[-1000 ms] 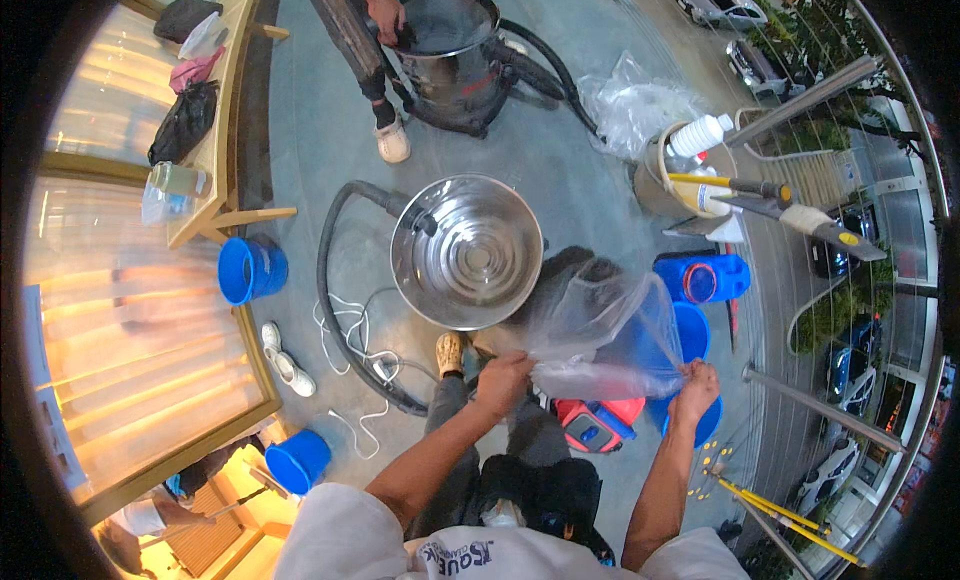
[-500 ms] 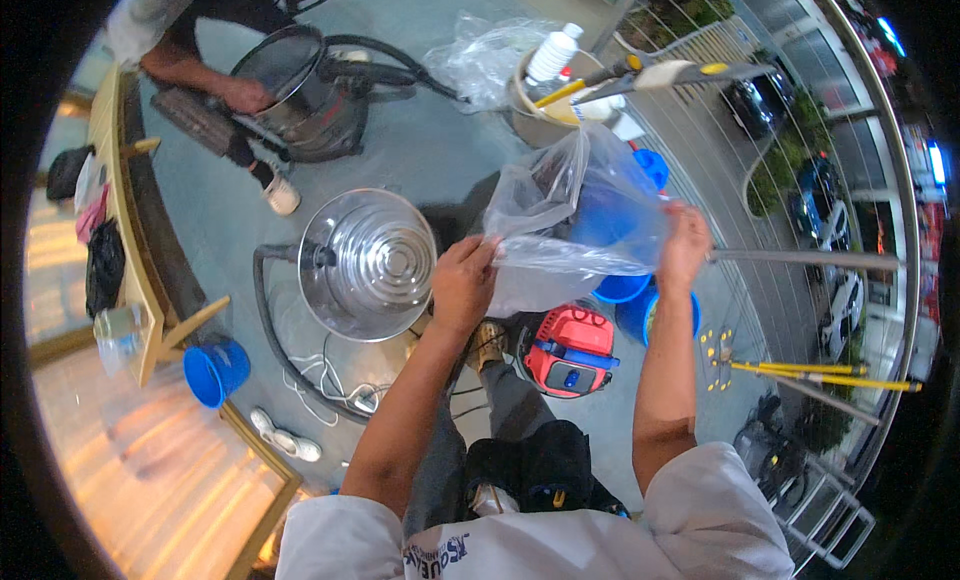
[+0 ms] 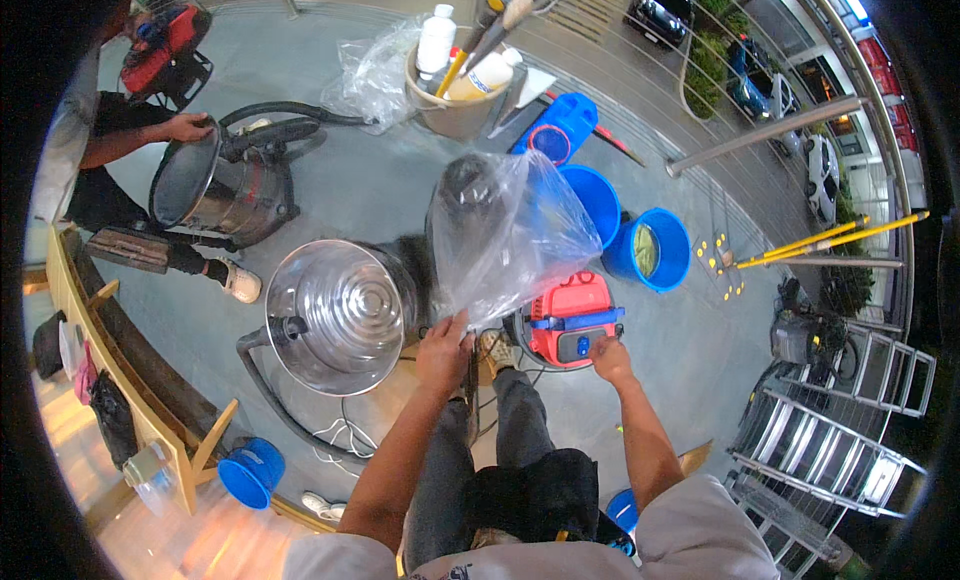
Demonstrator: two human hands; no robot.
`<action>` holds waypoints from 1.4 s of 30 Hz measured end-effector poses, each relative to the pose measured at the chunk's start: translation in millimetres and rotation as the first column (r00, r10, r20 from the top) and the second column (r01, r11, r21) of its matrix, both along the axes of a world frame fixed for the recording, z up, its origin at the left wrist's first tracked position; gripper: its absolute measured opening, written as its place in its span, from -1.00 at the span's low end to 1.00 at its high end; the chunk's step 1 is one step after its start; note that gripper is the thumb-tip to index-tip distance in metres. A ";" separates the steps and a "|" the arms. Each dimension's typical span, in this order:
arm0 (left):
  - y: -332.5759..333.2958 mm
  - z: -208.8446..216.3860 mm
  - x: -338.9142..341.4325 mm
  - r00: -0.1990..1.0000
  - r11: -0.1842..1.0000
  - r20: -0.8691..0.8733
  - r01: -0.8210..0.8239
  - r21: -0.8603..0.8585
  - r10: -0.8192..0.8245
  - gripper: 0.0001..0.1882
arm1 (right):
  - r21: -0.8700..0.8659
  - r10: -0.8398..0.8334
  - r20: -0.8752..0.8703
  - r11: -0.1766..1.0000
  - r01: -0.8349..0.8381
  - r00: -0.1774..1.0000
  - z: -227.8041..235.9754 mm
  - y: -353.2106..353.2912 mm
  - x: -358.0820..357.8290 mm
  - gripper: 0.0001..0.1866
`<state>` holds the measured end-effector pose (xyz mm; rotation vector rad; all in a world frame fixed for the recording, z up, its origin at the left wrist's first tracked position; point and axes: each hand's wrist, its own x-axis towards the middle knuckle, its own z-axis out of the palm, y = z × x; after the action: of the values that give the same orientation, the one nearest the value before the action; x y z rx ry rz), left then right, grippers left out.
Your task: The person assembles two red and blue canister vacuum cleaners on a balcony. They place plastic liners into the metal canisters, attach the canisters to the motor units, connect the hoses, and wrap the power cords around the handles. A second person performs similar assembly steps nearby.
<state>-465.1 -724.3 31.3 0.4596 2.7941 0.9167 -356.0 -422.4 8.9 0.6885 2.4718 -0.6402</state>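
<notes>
L hand (image 3: 445, 348) pinched shut on the lower edge of a clear plastic bag (image 3: 505, 230), holding it up so it billows above the person's knees. Bag hangs over the floor (image 3: 380, 190) betw. the steel vacuum drum (image 3: 335, 315) on the left and the red vacuum motor head (image 3: 570, 315) on the right; something dark shows inside the bag's upper part, can't tell what.

R hand (image 3: 608, 358) down at the near edge of the red motor head, fingers curled against its casing. Touching for sure, but whether it's a real grip or just a rest – can't tell.

Drum sits open-mouthed, hose (image 3: 265, 390) looping off its near side, white cord on the floor by it. Past the bag: blue buckets (image 3: 655, 245), a blue container w/ round lid (image 3: 555, 130), beige bucket of bottles & tools (image 3: 455, 90). Far left, another person's hand (image 3: 185, 128) on a second drum vac (image 3: 215, 185).

Judgement on handling: bag is thin and floppy, held at one point only, so it sags & twists. Best done w/ a second pinch on the opposite edge to keep the mouth spread; keep it off the motor head's corners to avoid a snag or tear.
</notes>
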 end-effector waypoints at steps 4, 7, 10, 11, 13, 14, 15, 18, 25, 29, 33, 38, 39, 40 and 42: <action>5.8 0.9 9.4 0.997 0.995 0.080 -0.024 0.097 0.016 -0.32 | 0.099 0.145 0.034 0.984 -0.148 0.989 -45.6 14.3 39.7 -0.81; 14.9 0.4 14.5 0.988 0.981 0.140 -0.094 0.168 0.070 -0.18 | 0.124 0.116 0.146 0.983 -0.135 0.982 -65.2 29.9 40.8 -0.61; 22.7 -0.9 22.3 0.960 0.927 0.219 -0.236 0.291 0.175 -0.16 | 0.113 0.217 0.266 0.961 -0.253 0.939 -77.2 47.0 23.3 -0.42; 24.4 -1.6 26.9 0.956 0.922 0.224 -0.254 0.292 0.192 -0.15 | 0.103 0.277 0.285 0.943 -0.317 0.917 -81.5 52.3 16.1 -0.42; 29.1 -2.9 43.8 0.916 0.914 0.301 -0.338 0.224 0.265 -0.14 | 0.075 0.386 0.281 0.904 -0.421 0.879 -93.1 59.1 4.0 -0.41; 31.9 -4.3 55.6 0.900 0.901 0.314 -0.376 0.216 0.301 -0.14 | 0.068 0.419 0.268 0.890 -0.451 0.868 -100.8 60.3 -1.1 -0.40; 36.9 -5.8 71.6 0.889 0.883 0.297 -0.417 0.213 0.349 -0.12 | 0.064 0.456 0.252 0.872 -0.485 0.853 -109.9 61.2 -6.2 -0.39; 54.6 -3.7 139.0 0.747 0.775 0.393 -0.621 0.121 0.537 -0.11 | 0.086 0.571 0.182 0.801 -0.592 0.800 -137.7 72.3 -20.4 -0.48; 127.0 8.1 266.6 0.577 0.648 0.503 -0.760 0.044 0.643 -0.13 | 0.008 0.577 0.185 0.809 -0.588 0.796 -184.1 83.0 -20.2 -0.66; 165.5 27.9 283.6 0.615 0.686 0.540 -0.722 0.093 0.574 -0.13 | 0.022 0.549 0.117 0.832 -0.555 0.827 -190.7 93.7 -6.8 -0.64; 173.1 37.9 284.5 0.584 0.619 0.538 -0.773 0.138 0.608 -0.16 | -0.028 0.418 -0.008 0.908 -0.418 0.908 -165.7 129.5 26.2 -0.69; 159.2 19.1 281.4 0.525 0.515 0.547 -0.836 0.188 0.652 -0.24 | -0.304 0.216 -0.300 0.902 -0.308 0.929 -98.2 168.8 75.1 -0.71; 155.3 14.4 278.6 0.535 0.548 0.540 -0.822 0.154 0.650 -0.29 | -0.349 0.210 -0.258 0.890 -0.294 0.943 -81.3 175.4 81.6 -0.71; 151.5 11.0 275.2 0.581 0.584 0.502 -0.793 0.173 0.640 -0.31 | -0.472 0.074 -0.178 0.869 -0.151 0.981 -62.2 179.8 91.4 -0.71; 146.9 11.3 269.8 0.644 0.637 0.373 -0.754 0.161 0.668 -0.30 | -0.545 -0.061 -0.039 0.838 0.030 0.997 -23.1 184.5 112.3 -0.68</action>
<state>-195.3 -577.3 42.6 -0.8021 2.5398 1.4274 -243.7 -237.9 -14.2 0.5031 2.1547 -1.3279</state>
